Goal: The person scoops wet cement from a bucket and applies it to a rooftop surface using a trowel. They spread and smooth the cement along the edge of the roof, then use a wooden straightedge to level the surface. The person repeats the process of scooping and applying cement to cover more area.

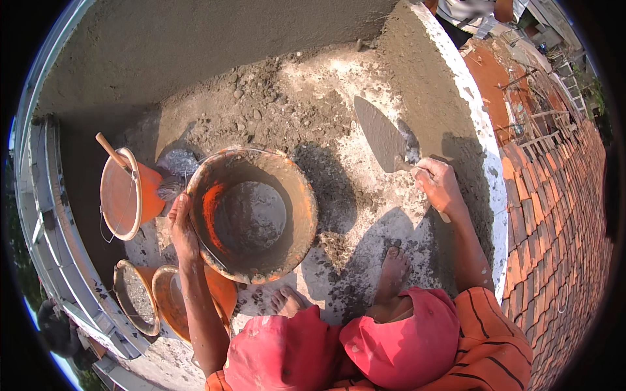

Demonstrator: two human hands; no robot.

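Observation:
My left hand grips the left rim of a large round mortar tub, orange under a crust of grey mortar. Wet grey mortar lies in a thin layer on the tub's bottom. Over to the right, my right hand is closed round the handle of a pointed trowel. The trowel's broad blade points up and to the left above the rubble-strewn floor, and its face is coated grey. The handle's end shows below my fist.
An orange bucket with a wooden-handled tool stands left of the tub. Two more buckets sit nearer me. Loose mortar crumbs cover the floor. A low white-topped wall borders a tiled roof at right.

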